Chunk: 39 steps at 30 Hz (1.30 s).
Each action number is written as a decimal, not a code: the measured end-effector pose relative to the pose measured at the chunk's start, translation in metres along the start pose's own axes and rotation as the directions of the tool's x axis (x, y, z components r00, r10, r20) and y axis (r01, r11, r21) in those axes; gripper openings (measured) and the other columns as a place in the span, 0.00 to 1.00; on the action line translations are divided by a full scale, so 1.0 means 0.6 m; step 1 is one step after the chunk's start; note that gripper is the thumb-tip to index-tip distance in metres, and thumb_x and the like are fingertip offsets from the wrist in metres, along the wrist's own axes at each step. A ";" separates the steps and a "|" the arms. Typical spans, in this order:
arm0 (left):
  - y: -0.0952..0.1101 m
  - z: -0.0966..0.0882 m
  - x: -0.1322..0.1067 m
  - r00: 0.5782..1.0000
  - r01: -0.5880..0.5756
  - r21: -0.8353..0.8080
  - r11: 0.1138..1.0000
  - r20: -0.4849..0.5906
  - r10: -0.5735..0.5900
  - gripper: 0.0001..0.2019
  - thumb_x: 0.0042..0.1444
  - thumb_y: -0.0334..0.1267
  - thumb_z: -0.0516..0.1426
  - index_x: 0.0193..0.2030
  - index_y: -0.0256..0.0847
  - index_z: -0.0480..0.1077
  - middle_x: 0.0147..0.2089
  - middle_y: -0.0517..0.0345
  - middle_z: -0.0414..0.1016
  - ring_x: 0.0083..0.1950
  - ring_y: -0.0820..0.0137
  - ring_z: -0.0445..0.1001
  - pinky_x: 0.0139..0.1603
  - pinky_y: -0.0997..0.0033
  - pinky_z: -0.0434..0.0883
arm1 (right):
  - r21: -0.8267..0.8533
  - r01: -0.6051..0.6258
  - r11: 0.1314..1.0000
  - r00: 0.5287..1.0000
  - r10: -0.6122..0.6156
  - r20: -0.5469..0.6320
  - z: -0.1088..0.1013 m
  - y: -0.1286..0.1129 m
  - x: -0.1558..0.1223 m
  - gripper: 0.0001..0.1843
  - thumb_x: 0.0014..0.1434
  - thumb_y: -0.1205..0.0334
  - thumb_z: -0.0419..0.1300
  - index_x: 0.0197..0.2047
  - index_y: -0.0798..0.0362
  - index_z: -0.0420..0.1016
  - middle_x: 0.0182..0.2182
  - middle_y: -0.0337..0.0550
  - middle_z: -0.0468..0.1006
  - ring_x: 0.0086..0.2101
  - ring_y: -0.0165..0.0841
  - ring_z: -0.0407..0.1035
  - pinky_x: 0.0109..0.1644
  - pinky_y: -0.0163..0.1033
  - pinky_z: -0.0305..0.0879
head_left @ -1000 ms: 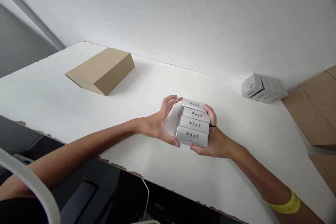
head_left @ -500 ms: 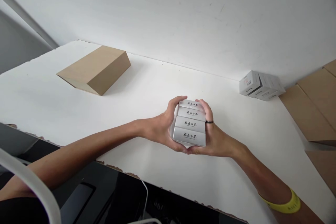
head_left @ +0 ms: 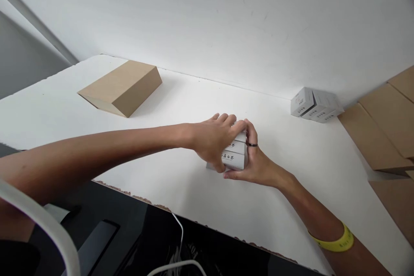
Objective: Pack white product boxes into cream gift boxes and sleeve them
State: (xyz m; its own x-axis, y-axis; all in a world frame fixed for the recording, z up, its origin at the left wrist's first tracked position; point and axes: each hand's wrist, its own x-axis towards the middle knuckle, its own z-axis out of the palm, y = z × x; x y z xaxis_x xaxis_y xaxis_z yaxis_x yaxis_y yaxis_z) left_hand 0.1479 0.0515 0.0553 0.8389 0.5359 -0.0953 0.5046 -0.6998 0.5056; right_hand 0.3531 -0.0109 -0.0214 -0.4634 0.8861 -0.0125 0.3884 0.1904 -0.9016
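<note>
A row of small silver-grey tea boxes with black Chinese lettering is held between my hands above the white table. My left hand lies over the row from the left, its fingers across the far end and its thumb at the near end. It hides much of the boxes. My right hand, with a dark ring, grips the right side, forefinger at the far end and thumb underneath the near edge. Part of a box's silver side shows below my left thumb.
A brown cardboard box lies on its side at the back left of the white table. More grey tea boxes stand by the wall at the right, next to brown cartons. White cables hang near the front edge.
My left hand has shifted from the left side of the boxes to over their top, covering most of the lettering. My right hand keeps its grip, and the row sits slightly further left.
</note>
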 end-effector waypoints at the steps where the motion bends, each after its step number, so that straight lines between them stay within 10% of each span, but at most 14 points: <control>1: -0.003 -0.001 -0.002 1.000 0.022 -0.021 1.000 -0.015 -0.022 0.46 0.32 0.52 0.72 0.60 0.44 0.63 0.53 0.44 0.67 0.55 0.44 0.66 0.59 0.42 0.66 | -0.016 -0.030 0.999 1.000 0.030 -0.008 -0.003 0.004 -0.004 0.80 0.45 0.46 0.79 0.76 0.31 0.17 0.77 0.53 0.35 0.74 0.52 0.45 0.70 0.67 0.62; 7: -0.059 -0.056 -0.020 0.922 0.380 -0.010 0.925 -0.075 -0.380 0.44 0.31 0.54 0.72 0.57 0.46 0.63 0.53 0.47 0.66 0.57 0.44 0.68 0.57 0.44 0.71 | -0.029 -0.113 0.993 0.990 0.111 -0.085 -0.029 0.046 -0.053 0.75 0.46 0.41 0.79 0.76 0.27 0.23 0.77 0.51 0.34 0.75 0.52 0.44 0.73 0.69 0.55; 16: -0.233 -0.188 -0.051 0.461 0.865 -0.039 0.500 -0.331 -0.823 0.58 0.28 0.56 0.75 0.70 0.52 0.62 0.66 0.34 0.60 0.66 0.22 0.61 0.59 0.24 0.64 | -0.005 -0.083 0.997 0.983 0.081 -0.164 -0.064 0.075 -0.134 0.59 0.58 0.34 0.68 0.76 0.27 0.30 0.77 0.50 0.40 0.73 0.53 0.49 0.72 0.70 0.57; 19: -0.258 -0.196 -0.063 0.387 0.884 -0.086 0.459 -0.415 -0.823 0.60 0.28 0.56 0.75 0.72 0.51 0.61 0.69 0.31 0.57 0.68 0.22 0.57 0.59 0.25 0.65 | -0.013 -0.054 0.998 0.983 0.051 -0.177 -0.063 0.080 -0.144 0.56 0.60 0.32 0.65 0.77 0.29 0.32 0.77 0.50 0.41 0.73 0.53 0.50 0.71 0.69 0.58; 21: -0.258 -0.185 -0.066 0.404 0.871 -0.062 0.488 -0.477 -0.781 0.60 0.28 0.58 0.74 0.72 0.48 0.61 0.70 0.31 0.57 0.68 0.23 0.56 0.60 0.28 0.65 | -0.029 -0.028 0.999 0.983 0.022 -0.183 -0.061 0.080 -0.149 0.55 0.60 0.33 0.65 0.77 0.29 0.33 0.78 0.50 0.41 0.73 0.53 0.51 0.72 0.69 0.58; 25: -0.226 -0.126 -0.077 0.608 0.741 0.190 0.644 -0.599 -0.522 0.54 0.39 0.67 0.66 0.72 0.44 0.62 0.71 0.39 0.58 0.70 0.21 0.51 0.65 0.28 0.57 | -0.075 -0.058 0.995 0.985 0.045 -0.164 -0.055 0.072 -0.167 0.57 0.59 0.33 0.66 0.77 0.28 0.32 0.78 0.49 0.41 0.72 0.54 0.53 0.71 0.72 0.57; 31: -0.175 -0.019 -0.143 0.832 0.498 0.406 0.766 -0.474 -0.290 0.35 0.53 0.49 0.68 0.68 0.52 0.65 0.78 0.40 0.48 0.77 0.30 0.45 0.72 0.27 0.47 | -0.147 -0.042 0.988 0.984 0.015 -0.179 -0.053 0.068 -0.201 0.59 0.58 0.34 0.67 0.78 0.30 0.32 0.77 0.51 0.44 0.71 0.57 0.54 0.70 0.74 0.59; 39: -0.153 -0.019 -0.153 0.716 0.504 0.246 0.828 -0.656 -0.240 0.36 0.56 0.52 0.65 0.69 0.47 0.62 0.76 0.38 0.54 0.75 0.35 0.52 0.73 0.31 0.52 | -0.163 0.158 0.974 0.929 -0.203 -0.310 -0.077 0.074 -0.164 0.49 0.63 0.40 0.66 0.76 0.28 0.40 0.72 0.47 0.52 0.70 0.52 0.55 0.72 0.68 0.59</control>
State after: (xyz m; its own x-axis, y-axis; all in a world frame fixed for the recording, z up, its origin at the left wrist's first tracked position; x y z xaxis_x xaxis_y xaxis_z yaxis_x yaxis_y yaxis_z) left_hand 0.0220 0.0717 0.0272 0.3450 0.8615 0.3725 0.8906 -0.4258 0.1597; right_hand 0.4527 -0.0699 -0.0404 -0.2618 0.9156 0.3052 0.4349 0.3943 -0.8096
